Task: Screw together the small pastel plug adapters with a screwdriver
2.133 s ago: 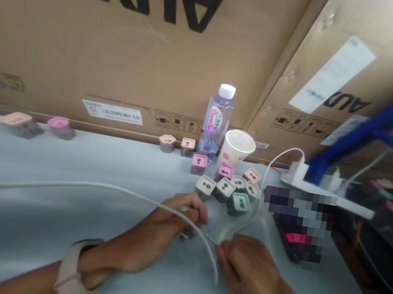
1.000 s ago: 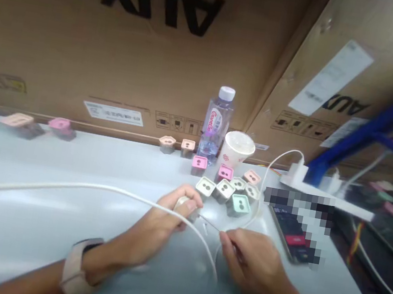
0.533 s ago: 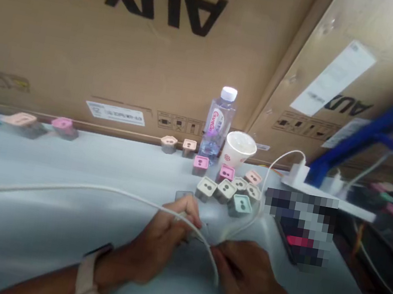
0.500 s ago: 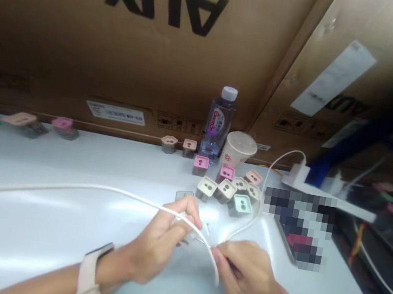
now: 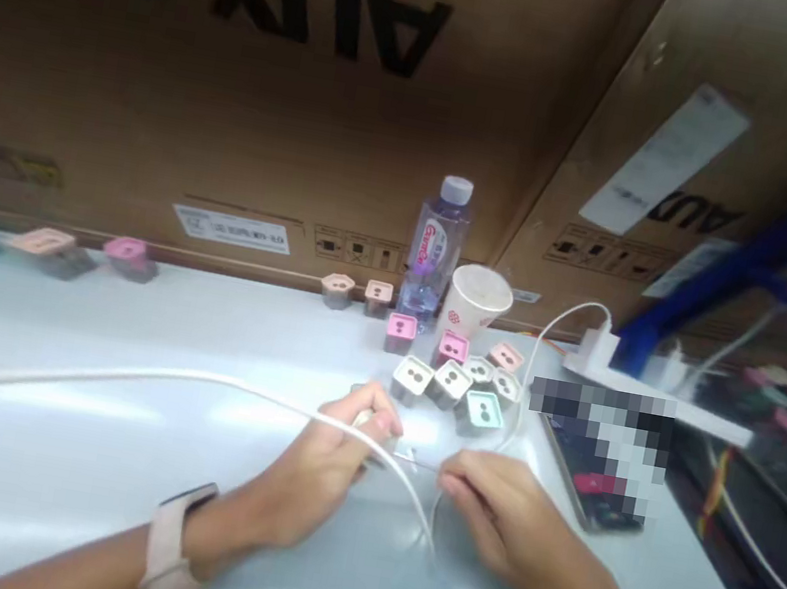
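My left hand (image 5: pixel 312 473) is closed around a small whitish piece (image 5: pixel 362 418), mostly hidden by the fingers. My right hand (image 5: pixel 506 518) is closed in a pinch on a thin grey rod (image 5: pixel 423 463), whose far end reaches toward the piece in my left hand. Whether the rod's tip enters the piece or only touches it, I cannot tell. A thick white cable (image 5: pixel 196 376) runs from the left edge across the front of my left hand and ends between the hands. Just beyond the hands stand several small square pots with pale tops, such as a cream-topped one (image 5: pixel 413 376).
A water bottle (image 5: pixel 436 251) and a paper cup (image 5: pixel 476 299) stand against large cardboard boxes (image 5: pixel 240 125). To the right lie a phone (image 5: pixel 585 460) and a white power strip (image 5: pixel 678 406) with a thin charging cable (image 5: pixel 532 360). More coloured pots (image 5: pixel 130 258) stand at the back left.
My right hand has shifted slightly up and to the right, and the thin rod now shows between the hands. My left hand has turned a little and still grips the whitish piece.
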Action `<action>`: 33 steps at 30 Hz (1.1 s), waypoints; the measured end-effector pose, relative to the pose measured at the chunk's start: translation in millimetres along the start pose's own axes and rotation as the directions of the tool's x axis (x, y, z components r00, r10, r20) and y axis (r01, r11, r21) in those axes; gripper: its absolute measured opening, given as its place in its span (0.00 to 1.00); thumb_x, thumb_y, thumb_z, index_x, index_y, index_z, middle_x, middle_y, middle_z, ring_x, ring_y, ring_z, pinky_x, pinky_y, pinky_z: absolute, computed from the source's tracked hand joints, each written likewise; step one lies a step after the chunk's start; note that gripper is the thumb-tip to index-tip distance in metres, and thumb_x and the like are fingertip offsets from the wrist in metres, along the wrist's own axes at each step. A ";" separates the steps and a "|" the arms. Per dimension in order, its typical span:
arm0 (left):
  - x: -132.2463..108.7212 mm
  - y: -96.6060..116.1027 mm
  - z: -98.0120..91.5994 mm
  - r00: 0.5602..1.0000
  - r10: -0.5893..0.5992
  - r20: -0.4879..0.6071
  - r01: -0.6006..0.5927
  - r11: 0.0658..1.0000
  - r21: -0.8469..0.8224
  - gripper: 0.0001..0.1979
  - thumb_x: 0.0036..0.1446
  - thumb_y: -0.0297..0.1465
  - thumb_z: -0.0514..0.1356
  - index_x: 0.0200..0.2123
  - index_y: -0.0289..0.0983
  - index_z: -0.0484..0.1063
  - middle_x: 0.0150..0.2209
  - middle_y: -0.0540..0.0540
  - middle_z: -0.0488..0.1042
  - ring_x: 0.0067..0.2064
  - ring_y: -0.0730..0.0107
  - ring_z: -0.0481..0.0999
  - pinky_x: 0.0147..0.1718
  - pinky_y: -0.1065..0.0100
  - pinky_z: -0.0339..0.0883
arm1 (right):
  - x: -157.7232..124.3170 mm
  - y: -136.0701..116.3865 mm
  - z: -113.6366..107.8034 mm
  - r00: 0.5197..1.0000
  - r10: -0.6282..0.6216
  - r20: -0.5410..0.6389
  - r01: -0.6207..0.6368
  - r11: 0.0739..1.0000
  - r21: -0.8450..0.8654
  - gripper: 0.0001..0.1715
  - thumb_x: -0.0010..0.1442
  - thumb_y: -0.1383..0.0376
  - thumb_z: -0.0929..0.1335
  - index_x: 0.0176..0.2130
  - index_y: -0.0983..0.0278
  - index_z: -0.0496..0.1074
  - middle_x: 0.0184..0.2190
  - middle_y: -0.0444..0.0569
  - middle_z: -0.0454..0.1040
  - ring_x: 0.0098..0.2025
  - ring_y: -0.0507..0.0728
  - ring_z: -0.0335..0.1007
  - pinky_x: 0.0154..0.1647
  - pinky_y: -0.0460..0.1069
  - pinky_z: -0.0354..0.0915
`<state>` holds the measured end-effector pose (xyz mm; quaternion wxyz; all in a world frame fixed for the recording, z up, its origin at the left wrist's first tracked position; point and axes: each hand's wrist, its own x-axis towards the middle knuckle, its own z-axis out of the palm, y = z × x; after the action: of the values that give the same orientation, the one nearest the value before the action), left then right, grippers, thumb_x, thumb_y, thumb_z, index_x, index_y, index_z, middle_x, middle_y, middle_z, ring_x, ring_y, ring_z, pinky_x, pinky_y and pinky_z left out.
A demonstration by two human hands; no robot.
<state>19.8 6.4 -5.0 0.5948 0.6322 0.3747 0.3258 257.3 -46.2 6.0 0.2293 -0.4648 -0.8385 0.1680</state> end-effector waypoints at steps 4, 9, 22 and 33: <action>0.2 7.4 0.1 0.999 -0.024 -0.033 0.027 0.994 0.102 0.19 0.72 0.48 0.50 0.37 0.39 0.65 0.29 0.52 0.63 0.30 0.70 0.61 0.31 0.68 0.57 | -2.4 -1.2 -6.4 0.988 0.143 -0.050 -0.132 0.974 0.185 0.16 0.75 0.61 0.59 0.36 0.62 0.69 0.29 0.44 0.70 0.31 0.52 0.68 0.33 0.47 0.62; -5.2 13.7 7.6 0.999 0.029 -0.036 -0.018 0.966 0.259 0.18 0.72 0.45 0.50 0.35 0.39 0.65 0.34 0.48 0.72 0.39 0.62 0.70 0.40 0.63 0.64 | 5.8 -20.9 12.5 0.936 0.350 -0.046 -0.291 0.839 0.461 0.15 0.67 0.55 0.69 0.38 0.64 0.74 0.18 0.33 0.46 0.21 0.49 0.44 0.24 0.46 0.47; -6.8 5.9 11.7 0.998 0.040 0.051 -0.055 0.941 0.335 0.21 0.75 0.46 0.45 0.37 0.39 0.66 0.36 0.45 0.72 0.39 0.61 0.71 0.42 0.59 0.66 | 9.3 -19.5 18.4 0.948 0.302 -0.100 -0.235 0.877 0.419 0.15 0.68 0.59 0.67 0.32 0.65 0.73 0.19 0.34 0.46 0.21 0.48 0.44 0.23 0.46 0.46; -12.5 5.8 13.2 0.982 0.126 0.142 -0.173 0.900 0.401 0.16 0.75 0.37 0.44 0.39 0.39 0.67 0.39 0.43 0.73 0.41 0.60 0.71 0.41 0.62 0.68 | 9.1 -20.8 27.3 0.983 0.128 -0.130 -0.082 0.945 0.315 0.12 0.70 0.61 0.68 0.39 0.66 0.77 0.18 0.35 0.55 0.19 0.47 0.48 0.21 0.45 0.49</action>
<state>25.3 -11.1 0.1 0.4416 0.7874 0.3512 0.2483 223.7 -51.0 -4.5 0.3518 -0.4786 -0.7564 0.2738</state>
